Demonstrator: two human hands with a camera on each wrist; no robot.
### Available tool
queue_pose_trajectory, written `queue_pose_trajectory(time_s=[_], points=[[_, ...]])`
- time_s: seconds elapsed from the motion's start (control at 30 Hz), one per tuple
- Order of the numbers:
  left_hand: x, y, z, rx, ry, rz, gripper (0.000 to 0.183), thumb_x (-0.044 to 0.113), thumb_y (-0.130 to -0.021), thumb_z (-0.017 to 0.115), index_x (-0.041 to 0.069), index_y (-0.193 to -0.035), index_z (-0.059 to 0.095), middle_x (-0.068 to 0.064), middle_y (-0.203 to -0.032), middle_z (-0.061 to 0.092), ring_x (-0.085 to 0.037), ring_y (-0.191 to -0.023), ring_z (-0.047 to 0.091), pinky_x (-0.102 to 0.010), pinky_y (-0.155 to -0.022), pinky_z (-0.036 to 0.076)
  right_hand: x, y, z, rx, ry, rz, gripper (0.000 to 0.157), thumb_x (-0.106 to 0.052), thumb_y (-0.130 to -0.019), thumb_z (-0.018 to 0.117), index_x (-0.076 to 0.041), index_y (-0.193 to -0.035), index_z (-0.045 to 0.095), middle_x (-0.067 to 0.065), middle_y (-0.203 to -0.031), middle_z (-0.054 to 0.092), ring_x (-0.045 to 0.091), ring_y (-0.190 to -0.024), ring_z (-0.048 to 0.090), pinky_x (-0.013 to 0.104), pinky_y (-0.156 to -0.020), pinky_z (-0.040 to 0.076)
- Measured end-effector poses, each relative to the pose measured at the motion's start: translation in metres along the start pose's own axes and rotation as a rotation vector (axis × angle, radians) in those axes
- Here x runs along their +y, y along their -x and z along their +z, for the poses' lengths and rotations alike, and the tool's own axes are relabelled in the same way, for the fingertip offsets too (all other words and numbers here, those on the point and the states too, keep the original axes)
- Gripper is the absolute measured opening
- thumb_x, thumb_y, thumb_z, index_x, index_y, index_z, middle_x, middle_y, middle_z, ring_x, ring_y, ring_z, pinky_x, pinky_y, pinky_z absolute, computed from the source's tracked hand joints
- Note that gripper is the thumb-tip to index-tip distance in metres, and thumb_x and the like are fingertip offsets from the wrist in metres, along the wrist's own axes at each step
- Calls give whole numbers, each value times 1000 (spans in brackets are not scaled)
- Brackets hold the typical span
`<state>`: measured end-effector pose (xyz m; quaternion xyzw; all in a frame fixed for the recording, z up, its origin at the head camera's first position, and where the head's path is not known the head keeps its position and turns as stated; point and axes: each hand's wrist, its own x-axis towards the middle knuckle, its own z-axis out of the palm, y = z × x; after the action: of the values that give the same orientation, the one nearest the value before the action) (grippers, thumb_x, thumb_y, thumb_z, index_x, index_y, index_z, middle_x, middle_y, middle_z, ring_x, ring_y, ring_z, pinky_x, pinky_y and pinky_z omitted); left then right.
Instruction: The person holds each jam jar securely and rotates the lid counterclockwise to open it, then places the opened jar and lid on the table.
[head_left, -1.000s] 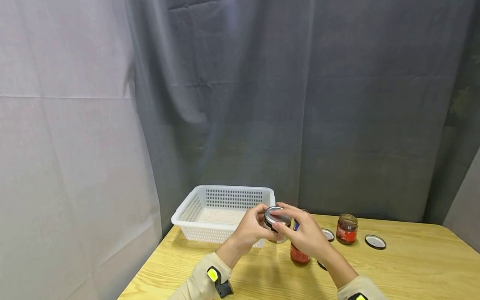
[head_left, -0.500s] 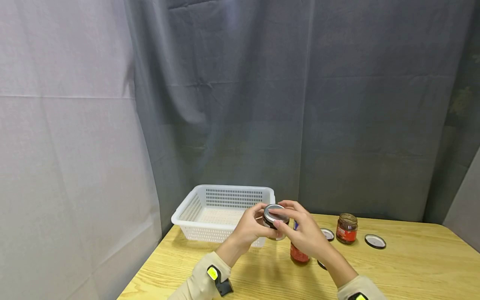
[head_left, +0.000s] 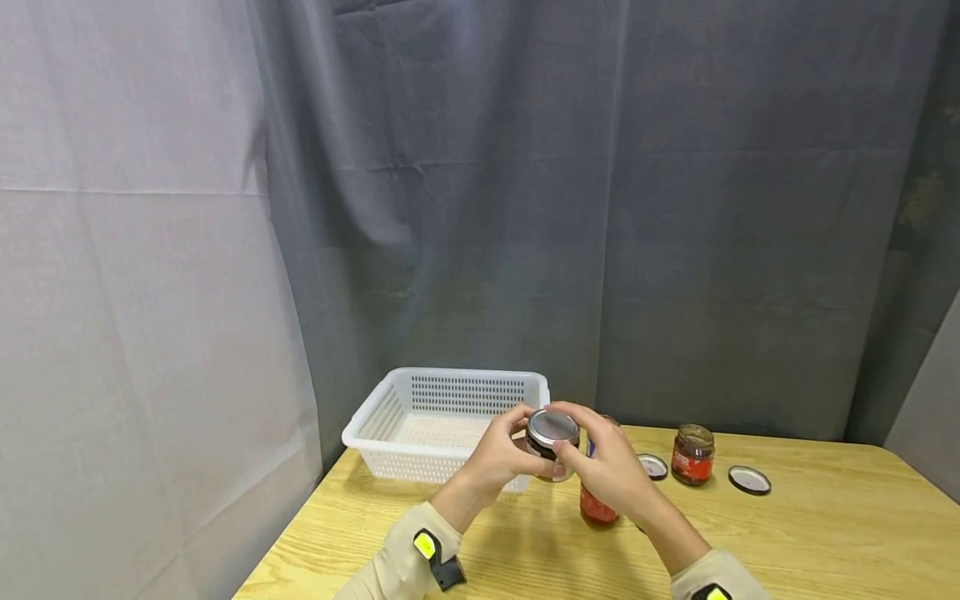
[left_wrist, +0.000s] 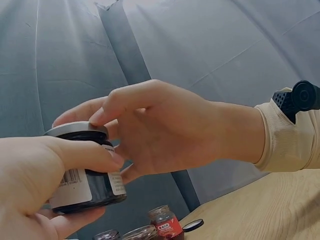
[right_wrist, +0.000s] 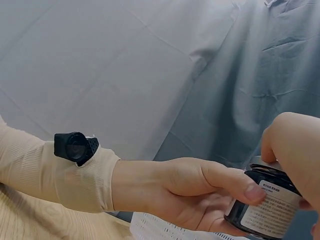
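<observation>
A dark glass jar with a white label and a silver lid is held upright above the table. My left hand grips the jar's body from the left, its thumb across the near side. From the other side, my right hand pinches the lid's rim between thumb and fingers. In the right wrist view, the printed label faces the camera, and the right hand covers part of the lid.
A white perforated basket stands behind the left hand. Behind the right forearm are a red-labelled jar, partly hidden, an uncapped jar and loose lids on the wooden table.
My right hand's fingers have shifted from lying across the lid's top to its rim, uncovering more of the lid. The left hand and the jar have hardly moved.
</observation>
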<state>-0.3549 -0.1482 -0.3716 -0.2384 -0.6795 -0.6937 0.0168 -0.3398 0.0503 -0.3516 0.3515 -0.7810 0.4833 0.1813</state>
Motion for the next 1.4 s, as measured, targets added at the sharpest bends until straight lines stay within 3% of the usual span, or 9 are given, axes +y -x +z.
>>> queue_pose_trajectory(time_s=[0.33,0.47,0.57,0.63,0.77,0.93,1.07,1.2,1.4], points=[[4,-1,-1,-11,13,-3,58,-3,-74,89,9,-125,65,-18,-124,57,-28,-104,71,-37,-84,59,0,-1,-1,-14,-36,-15,33,-13,-100,65,-13,-134,69,12,-151,51,43,-138,44,74,-103,34],[4,-1,-1,-9,-1,-1,57,-2,-74,89,10,-125,65,-17,-124,56,-27,-103,70,-37,-84,59,0,0,-1,5,-44,-9,32,-13,-100,66,-14,-132,71,13,-144,50,37,-124,51,60,-94,44],[4,-1,-1,-8,-3,-2,57,-2,-75,89,9,-125,65,-17,-124,56,-28,-102,70,-37,-83,60,0,1,-2,9,-52,6,32,-13,-101,65,-14,-132,72,11,-136,49,29,-110,50,47,-84,44],[4,0,-1,-6,0,-6,56,-1,-75,89,9,-125,65,-17,-123,56,-28,-103,71,-37,-82,60,0,1,-2,7,-55,7,32,-12,-101,64,-14,-133,72,11,-134,51,28,-109,51,44,-82,43],[3,0,-2,3,0,-13,55,-2,-75,89,8,-124,65,-16,-122,57,-27,-102,71,-36,-81,60,1,1,-1,3,-63,-12,34,-5,-101,60,-15,-132,72,9,-138,54,32,-123,53,55,-93,44],[2,-1,-1,11,6,-1,55,-4,-73,88,7,-122,65,-16,-120,58,-27,-100,71,-34,-77,60,-1,0,-2,-9,-99,-8,41,0,-100,51,-16,-132,72,9,-146,54,40,-137,44,70,-104,35],[3,0,-1,16,8,-1,56,-4,-73,89,7,-123,65,-15,-119,59,-27,-100,71,-33,-76,60,-1,1,-1,-5,-110,-11,39,-3,-102,51,-15,-132,72,11,-149,53,41,-139,43,70,-105,34],[4,0,-2,14,5,-7,54,-3,-75,89,8,-123,65,-15,-120,58,-26,-99,71,-35,-77,60,0,1,5,22,-85,-53,29,-14,-105,59,-13,-132,71,13,-149,52,41,-136,48,66,-102,41],[6,-1,-2,1,14,8,51,-6,-78,86,5,-123,65,-17,-124,55,-27,-101,70,-38,-79,61,1,3,14,107,-13,-53,30,-24,-99,74,-14,-127,73,16,-145,50,41,-130,48,61,-97,46]])
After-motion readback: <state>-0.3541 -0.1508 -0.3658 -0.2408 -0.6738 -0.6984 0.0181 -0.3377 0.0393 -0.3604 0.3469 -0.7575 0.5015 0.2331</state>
